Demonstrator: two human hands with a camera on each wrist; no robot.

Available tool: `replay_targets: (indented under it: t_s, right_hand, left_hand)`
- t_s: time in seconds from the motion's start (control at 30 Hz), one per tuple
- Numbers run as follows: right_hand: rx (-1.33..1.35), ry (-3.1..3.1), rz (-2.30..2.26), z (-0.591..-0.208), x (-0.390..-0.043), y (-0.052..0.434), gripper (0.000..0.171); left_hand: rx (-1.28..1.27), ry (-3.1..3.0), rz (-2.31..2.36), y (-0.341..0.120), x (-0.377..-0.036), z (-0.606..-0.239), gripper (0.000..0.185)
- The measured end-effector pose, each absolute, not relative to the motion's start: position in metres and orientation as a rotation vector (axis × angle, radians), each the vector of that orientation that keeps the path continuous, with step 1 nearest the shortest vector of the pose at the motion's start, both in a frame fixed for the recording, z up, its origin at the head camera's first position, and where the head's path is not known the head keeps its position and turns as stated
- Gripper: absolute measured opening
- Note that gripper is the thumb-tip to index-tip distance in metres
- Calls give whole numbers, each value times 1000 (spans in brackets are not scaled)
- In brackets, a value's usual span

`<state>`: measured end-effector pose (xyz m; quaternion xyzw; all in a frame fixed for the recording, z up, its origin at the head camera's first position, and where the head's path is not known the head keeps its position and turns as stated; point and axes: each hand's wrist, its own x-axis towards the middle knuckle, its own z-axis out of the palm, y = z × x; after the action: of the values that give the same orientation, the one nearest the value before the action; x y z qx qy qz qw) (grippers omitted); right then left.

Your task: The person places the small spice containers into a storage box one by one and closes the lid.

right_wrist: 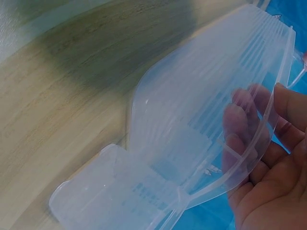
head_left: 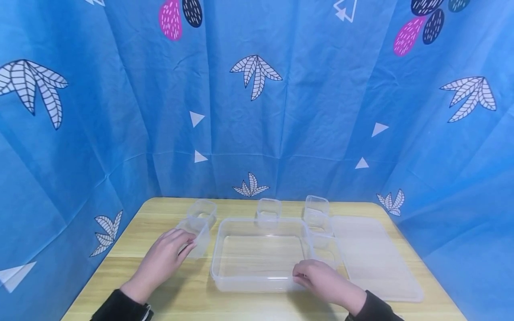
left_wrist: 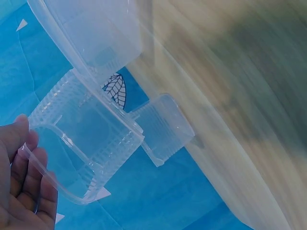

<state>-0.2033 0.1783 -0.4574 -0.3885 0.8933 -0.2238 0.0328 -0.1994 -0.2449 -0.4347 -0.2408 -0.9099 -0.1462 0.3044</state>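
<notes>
Both hands sit at the near edge of the worktop [head_left: 176,290], one on each item in use. Backdrop: blue patterned cloth [head_left: 257,111] surrounds the worktop on three sides. Largest item: the clear tray [head_left: 257,254], centred, flat on the wood. My right hand [head_left: 327,281] grips its near right rim; in the right wrist view the fingers [right_wrist: 242,122] show through the wall, curled inside, thumb outside. A flat lid [head_left: 375,256] lies just right of the tray. Small tubs: one [head_left: 327,249] touches the tray's right side, three more [head_left: 269,209] stand along the far edge. My left hand [head_left: 166,261] holds the fifth tub [head_left: 198,236], just left of the tray, fingers wrapped on its near wall. Step in hand, as I judge it: steadying the tray while taking up a tub. Next move likely calls for lifting that tub over the tray rim and setting it upright inside, against a corner.
</notes>
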Motion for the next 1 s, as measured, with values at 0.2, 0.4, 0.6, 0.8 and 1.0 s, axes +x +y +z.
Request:
replay_targets:
  t_s: [0.2, 0.4, 0.6, 0.8, 1.0]
  right_hand:
    - [-1189, 2760, -685, -457, -203, 180, 9]
    - [-1192, 2763, -699, -457, -202, 182, 9]
    - [-1234, 2781, -695, -458, -202, 183, 8]
    - [-1256, 2787, -694, -458, -202, 183, 7]
    - [-1208, 2789, -685, -459, -202, 184, 6]
  left_hand:
    - [-649, -2403, -386, -241, -202, -434, 19]
    - [-646, -2408, -385, -238, -204, -433, 19]
    - [-657, -2410, -394, -233, -207, -432, 21]
    - [-666, -2406, -402, -229, -210, -431, 20]
    - [-696, -2384, -403, -224, -213, -430, 20]
